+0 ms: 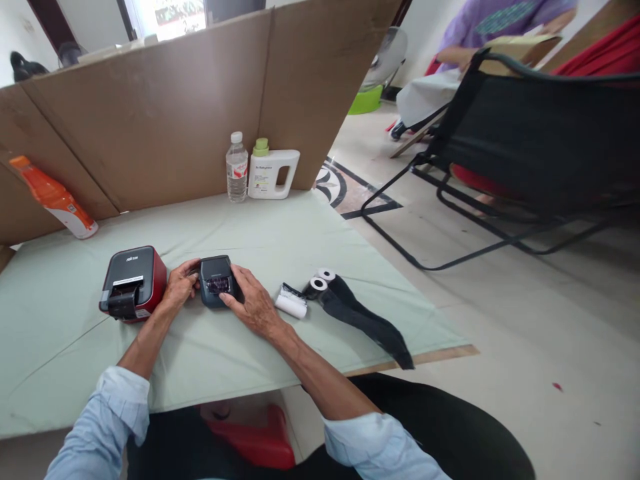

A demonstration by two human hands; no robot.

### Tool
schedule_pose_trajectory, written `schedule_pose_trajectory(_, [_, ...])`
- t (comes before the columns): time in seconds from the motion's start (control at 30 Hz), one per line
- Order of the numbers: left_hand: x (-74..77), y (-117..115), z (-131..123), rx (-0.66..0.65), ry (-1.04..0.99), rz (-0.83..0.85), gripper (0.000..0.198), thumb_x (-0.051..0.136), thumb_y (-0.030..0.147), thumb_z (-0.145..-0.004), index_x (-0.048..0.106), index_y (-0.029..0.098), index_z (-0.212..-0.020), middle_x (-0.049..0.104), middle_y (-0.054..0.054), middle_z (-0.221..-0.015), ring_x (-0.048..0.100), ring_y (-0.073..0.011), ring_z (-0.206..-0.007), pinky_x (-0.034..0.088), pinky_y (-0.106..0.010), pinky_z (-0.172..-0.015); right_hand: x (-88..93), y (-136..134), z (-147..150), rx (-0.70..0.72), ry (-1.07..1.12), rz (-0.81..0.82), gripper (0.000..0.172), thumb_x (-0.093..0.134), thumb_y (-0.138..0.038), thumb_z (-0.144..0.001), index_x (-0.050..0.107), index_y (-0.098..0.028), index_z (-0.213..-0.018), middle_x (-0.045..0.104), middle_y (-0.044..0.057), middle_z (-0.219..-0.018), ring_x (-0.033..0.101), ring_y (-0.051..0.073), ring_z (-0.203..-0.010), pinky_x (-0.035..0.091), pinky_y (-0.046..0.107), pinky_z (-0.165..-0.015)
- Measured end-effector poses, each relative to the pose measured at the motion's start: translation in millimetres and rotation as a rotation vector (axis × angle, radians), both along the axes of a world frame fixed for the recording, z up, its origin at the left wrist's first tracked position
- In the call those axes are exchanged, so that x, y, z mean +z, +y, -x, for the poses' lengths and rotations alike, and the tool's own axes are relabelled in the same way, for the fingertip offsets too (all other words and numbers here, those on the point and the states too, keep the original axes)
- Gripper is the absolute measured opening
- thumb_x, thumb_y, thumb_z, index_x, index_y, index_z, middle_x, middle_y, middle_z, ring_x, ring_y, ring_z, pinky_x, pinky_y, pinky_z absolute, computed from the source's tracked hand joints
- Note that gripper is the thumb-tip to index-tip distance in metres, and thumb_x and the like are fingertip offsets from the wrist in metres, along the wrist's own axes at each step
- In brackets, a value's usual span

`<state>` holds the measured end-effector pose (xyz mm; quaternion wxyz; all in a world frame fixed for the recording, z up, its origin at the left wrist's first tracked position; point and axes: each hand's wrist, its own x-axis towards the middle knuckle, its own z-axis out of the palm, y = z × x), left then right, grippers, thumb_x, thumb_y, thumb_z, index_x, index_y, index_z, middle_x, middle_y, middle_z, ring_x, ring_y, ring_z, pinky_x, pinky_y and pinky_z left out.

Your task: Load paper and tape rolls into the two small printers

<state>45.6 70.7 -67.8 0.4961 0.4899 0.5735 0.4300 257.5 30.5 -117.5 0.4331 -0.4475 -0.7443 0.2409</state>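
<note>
A small dark portable printer (215, 265) rests on the green-clothed table, a shiny dark window on its top. My right hand (254, 303) wraps around its right side, thumb along the front edge. At its left side, the curled fingers of my left hand (181, 285) touch the casing and close on it. Left of that hand stands a larger red and black label printer (134, 272). To the right lie a white roll with a black strip (291, 302), and a pair of black ribbon rolls with white cores (321, 281), their long black tail (367, 320) unwound toward the table edge.
A cardboard screen (175, 113) closes off the table's back. Before it stand a water bottle (237, 168) and a white jug (273, 175); an orange bottle (57, 200) leans at left. A black folding chair (530, 133) and a seated person (493, 30) are at right.
</note>
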Motion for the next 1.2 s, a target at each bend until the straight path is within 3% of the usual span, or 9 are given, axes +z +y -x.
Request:
schedule_pose_trajectory(0.3, [7.5,-2.1,-4.8,0.007,0.056,0.041,0.064,0.058,0.007,-0.079,0.062,0.008,-0.143,0.061,0.004,-0.061,0.043,-0.0055,-0.039,0.035,-0.017,-0.036,-1.4,-1.2,-0.7,-0.001,-0.024,0.014,0.07,0.059,-0.045,-0.1,0.038,-0.017,-0.161,0.05,0.02,-0.157,0.047,0.034,-0.148,0.042,0.057,-0.123])
schedule_pose_trajectory(0.47, [6.4,0.1,-6.1,0.015,0.088,0.026,0.068,0.057,0.005,-0.074,0.064,0.01,-0.141,0.077,-0.008,-0.098,0.052,-0.0056,-0.048,0.036,-0.016,-0.036,-3.6,-1.0,-0.5,-0.002,-0.024,0.009,0.071,0.059,-0.046,-0.1,0.037,-0.02,-0.162,0.049,0.019,-0.157,0.047,0.034,-0.148,0.042,0.058,-0.123])
schedule_pose_trajectory(0.57, [5.2,1.5,-7.1,0.026,0.127,0.037,0.069,0.055,0.004,-0.073,0.064,0.011,-0.142,0.076,-0.013,-0.119,0.055,-0.0054,-0.051,0.035,-0.016,-0.035,-4.3,-1.1,-0.8,-0.006,-0.03,0.006,0.072,0.059,-0.046,-0.1,0.035,-0.021,-0.163,0.049,0.018,-0.158,0.047,0.034,-0.148,0.042,0.058,-0.123])
schedule_pose_trajectory(0.7, [4.1,2.6,-7.9,0.025,0.143,0.04,0.069,0.055,0.004,-0.073,0.063,0.011,-0.142,0.072,-0.015,-0.132,0.054,-0.0051,-0.052,0.035,-0.016,-0.034,-3.8,-1.6,-1.1,-0.004,-0.04,0.004,0.073,0.059,-0.046,-0.1,0.034,-0.019,-0.164,0.048,0.02,-0.158,0.046,0.035,-0.148,0.041,0.059,-0.123])
schedule_pose_trajectory(1.07, [1.3,0.5,-6.3,0.014,0.138,0.004,0.069,0.058,0.009,-0.073,0.064,0.012,-0.142,0.07,-0.016,-0.135,0.052,-0.0053,-0.051,0.035,-0.018,-0.036,-0.6,-2.0,-1.1,-0.002,-0.033,0.036,0.075,0.06,-0.046,-0.099,0.033,-0.02,-0.164,0.047,0.02,-0.159,0.044,0.035,-0.15,0.04,0.059,-0.124])
schedule_pose_trajectory(1.2, [-1.8,-2.6,0.3,-0.03,0.124,-0.035,0.068,0.06,0.014,-0.078,0.062,0.015,-0.146,0.077,-0.011,-0.114,0.051,-0.0058,-0.049,0.044,-0.02,-0.045,1.6,-2.3,-2.1,0.006,-0.021,0.04,0.075,0.061,-0.045,-0.099,0.032,-0.021,-0.164,0.047,0.019,-0.159,0.044,0.034,-0.15,0.04,0.059,-0.124])
